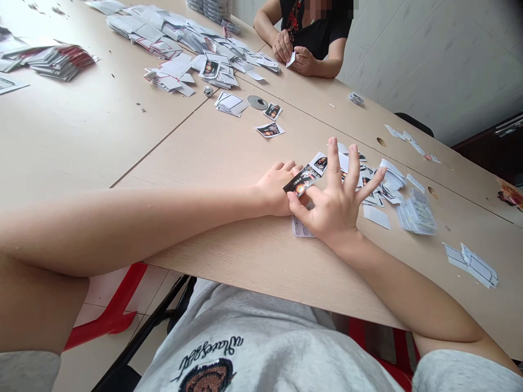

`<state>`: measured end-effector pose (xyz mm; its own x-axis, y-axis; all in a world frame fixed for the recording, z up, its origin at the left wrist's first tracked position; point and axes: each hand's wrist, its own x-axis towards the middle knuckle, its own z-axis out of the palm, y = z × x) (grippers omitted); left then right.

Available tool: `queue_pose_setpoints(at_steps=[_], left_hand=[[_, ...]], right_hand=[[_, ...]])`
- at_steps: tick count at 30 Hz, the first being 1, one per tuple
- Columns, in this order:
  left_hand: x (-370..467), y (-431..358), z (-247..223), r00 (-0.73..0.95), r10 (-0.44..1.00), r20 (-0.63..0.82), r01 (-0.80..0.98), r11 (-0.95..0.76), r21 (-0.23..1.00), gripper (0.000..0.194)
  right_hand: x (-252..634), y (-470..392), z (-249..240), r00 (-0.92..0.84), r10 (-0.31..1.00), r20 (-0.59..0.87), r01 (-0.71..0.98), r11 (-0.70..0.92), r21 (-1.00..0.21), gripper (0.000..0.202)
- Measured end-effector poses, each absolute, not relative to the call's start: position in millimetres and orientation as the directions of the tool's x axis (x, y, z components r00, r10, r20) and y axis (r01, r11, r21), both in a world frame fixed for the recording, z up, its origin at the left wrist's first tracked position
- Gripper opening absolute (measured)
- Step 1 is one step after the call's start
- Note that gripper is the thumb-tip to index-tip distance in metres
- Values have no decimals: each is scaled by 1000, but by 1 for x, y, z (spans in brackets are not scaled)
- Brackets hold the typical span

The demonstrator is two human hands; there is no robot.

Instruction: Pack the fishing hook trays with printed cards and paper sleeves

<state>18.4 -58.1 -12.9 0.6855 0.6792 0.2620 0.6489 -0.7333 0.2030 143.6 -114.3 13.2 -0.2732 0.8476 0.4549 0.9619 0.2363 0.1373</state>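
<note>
A person in a grey T-shirt [261, 337] is sitting at a pale wooden table [229, 245], chest at six o'clock, with the hands marking the centre of the dial. A clear plastic case [302, 228] is lying on the tabletop at that centre, mostly hidden beneath the hands. The right hand [337, 209] is pinching a black printed card [302, 181] narrowly between thumb and forefinger, its other three fingers fanning wide. The left hand [278, 188] is resting just beside it toward nine o'clock, partly screened by the card; from where I am standing, I cannot tell what its fingers are gripping. At three o'clock, a loose spread of printed cards [370, 188] is lying near the right hand, with a pile of clear cases [417, 213] sitting just beyond, while white bordered cards [472, 265] are lying well apart toward four. Two small printed cards [269, 129] are lying at eleven o'clock, the farther one sitting just beside a grey disc [257, 102]. A lone plastic box [356, 98] is standing out at one o'clock. Farther off, a red-edged paper stack [65, 61] is leaning over at ten, and a broad heap of white slips [175, 32] is sprawling between ten and eleven. At twelve, across the table, a co-worker in black [318, 41] is holding a small white piece [291, 59] between both hands.
</note>
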Motion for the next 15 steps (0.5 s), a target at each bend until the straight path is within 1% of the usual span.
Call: queue_pose_setpoints(at_steps=[5,7,9,12,15], left_hand=[[19,-59,-13,691,682,240,660,-731,173,30],[19,-58,-14,686,686,243,669,-726,161,31],[19,-58,-14,684,683,256,669,-727,152,32],[19,-57,-16,686,674,274,663,-734,145,31],[19,-56,-17,686,671,280,668,-734,124,29]], right_hand=[[146,-114,16,-257,888,381,964,210,162,53],[149,-112,10,-264,881,394,964,227,139,60],[152,-108,2,-264,864,428,964,256,78,72],[154,-103,-6,-252,854,454,951,306,-49,88],[151,-101,-7,-234,851,471,940,322,-116,92]])
